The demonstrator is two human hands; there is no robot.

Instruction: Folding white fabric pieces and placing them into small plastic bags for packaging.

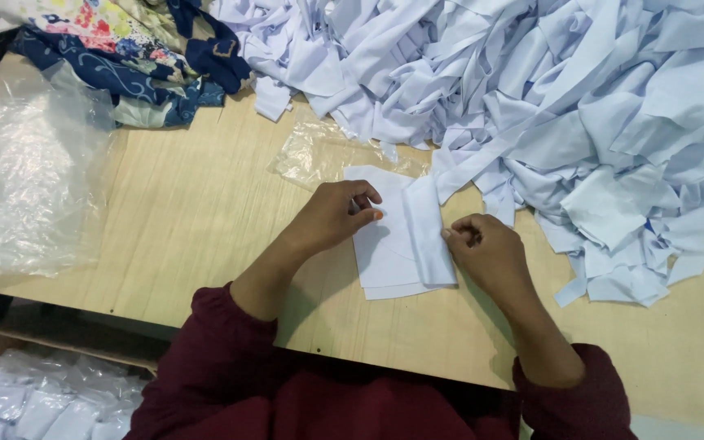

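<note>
Plywood table (pixel 205 212) under white fabric scraps (pixel 580 98)

A garment workshop's folding and packing station, seen from above a worker's seat.

A bare plywood tabletop (pixel 189 220) carries a deep heap of white fabric strips (pixel 547 98) at its far right, and a bundle of floral and navy printed cloth (pixel 124 49) sits at the far left corner. Clear plastic bags (pixel 26 179) lie loose at the left edge, while a box of bagged white pieces (pixel 42 399) stands below the table, all marks of small-scale textile piecework.
</note>
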